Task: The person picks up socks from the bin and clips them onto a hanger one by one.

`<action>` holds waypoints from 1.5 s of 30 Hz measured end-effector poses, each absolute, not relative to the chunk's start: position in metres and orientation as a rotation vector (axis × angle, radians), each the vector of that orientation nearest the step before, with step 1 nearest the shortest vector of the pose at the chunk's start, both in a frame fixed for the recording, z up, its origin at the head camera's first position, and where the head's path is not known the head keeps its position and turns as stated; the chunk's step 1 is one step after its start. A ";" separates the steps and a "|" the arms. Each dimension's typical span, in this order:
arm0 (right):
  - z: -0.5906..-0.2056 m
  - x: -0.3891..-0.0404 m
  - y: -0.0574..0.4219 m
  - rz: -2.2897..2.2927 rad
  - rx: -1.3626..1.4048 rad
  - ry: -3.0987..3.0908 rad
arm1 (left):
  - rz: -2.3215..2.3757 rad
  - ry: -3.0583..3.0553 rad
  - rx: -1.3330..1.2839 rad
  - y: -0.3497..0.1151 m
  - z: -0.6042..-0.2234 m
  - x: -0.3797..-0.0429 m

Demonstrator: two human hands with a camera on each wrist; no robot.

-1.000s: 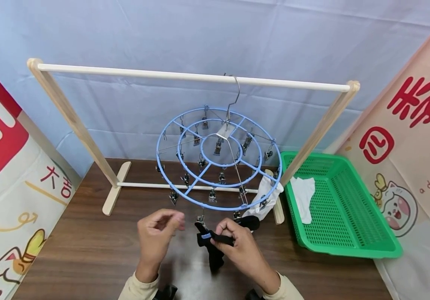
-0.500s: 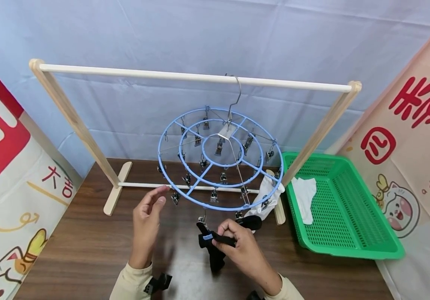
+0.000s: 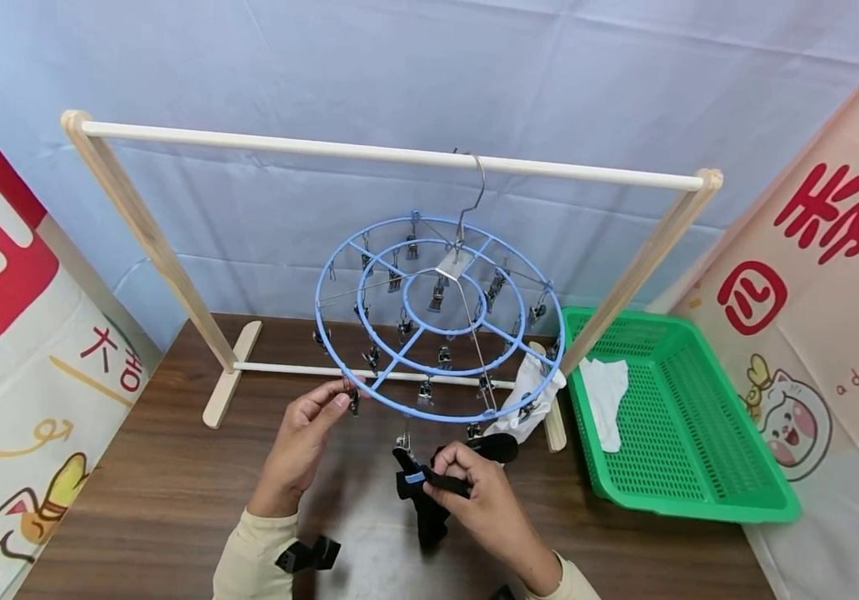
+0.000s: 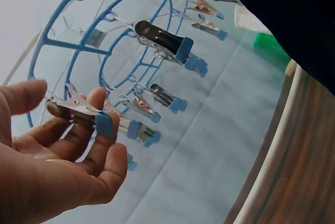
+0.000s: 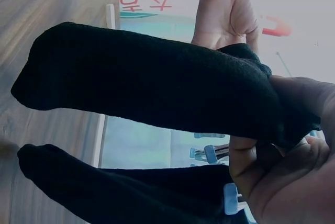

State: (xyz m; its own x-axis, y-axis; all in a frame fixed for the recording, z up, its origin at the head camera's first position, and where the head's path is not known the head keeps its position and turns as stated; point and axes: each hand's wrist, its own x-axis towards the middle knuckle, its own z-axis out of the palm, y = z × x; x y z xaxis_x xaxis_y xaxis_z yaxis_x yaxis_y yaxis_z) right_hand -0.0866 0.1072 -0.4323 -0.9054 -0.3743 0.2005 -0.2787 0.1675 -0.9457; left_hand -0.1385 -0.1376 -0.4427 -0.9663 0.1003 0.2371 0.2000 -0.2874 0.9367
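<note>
My right hand (image 3: 477, 492) pinches the cuff of a black sock (image 5: 141, 80), whose toe hangs free in the right wrist view. Close beside it a second black sock (image 5: 131, 192) hangs from a clip with blue tips (image 3: 414, 477). My left hand (image 3: 297, 446) is at the front left of the round blue drying hanger (image 3: 392, 408). A metal clip (image 4: 78, 113) with blue tips lies against its fingers in the left wrist view. The left thumb stands apart from that clip.
The hanger hooks over a white rail (image 3: 287, 144) on a wooden stand. Several clips dangle from its rings. A white sock (image 3: 530, 400) hangs at its right, near a dark cloth piece (image 3: 500, 447). A green basket (image 3: 699, 504) holds another white sock (image 3: 606, 400).
My left hand has moved left and up, away from the black socks, to a clip on the hanger's front left rim. My right hand keeps its grip on the sock almost in place.
</note>
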 end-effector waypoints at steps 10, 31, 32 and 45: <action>-0.435 -0.084 0.108 -1.867 -0.659 2.337 | -2.415 -1.930 -0.485 -0.139 -0.445 -0.135; -0.447 -0.083 0.113 -1.935 -0.681 2.309 | -2.468 -1.815 -0.499 -0.142 -0.448 -0.124; -0.447 -0.083 0.113 -1.937 -0.685 2.301 | -2.467 -1.813 -0.498 -0.142 -0.449 -0.124; -0.451 -0.084 0.113 -1.912 -0.681 2.327 | -2.466 -1.807 -0.518 -0.143 -0.446 -0.117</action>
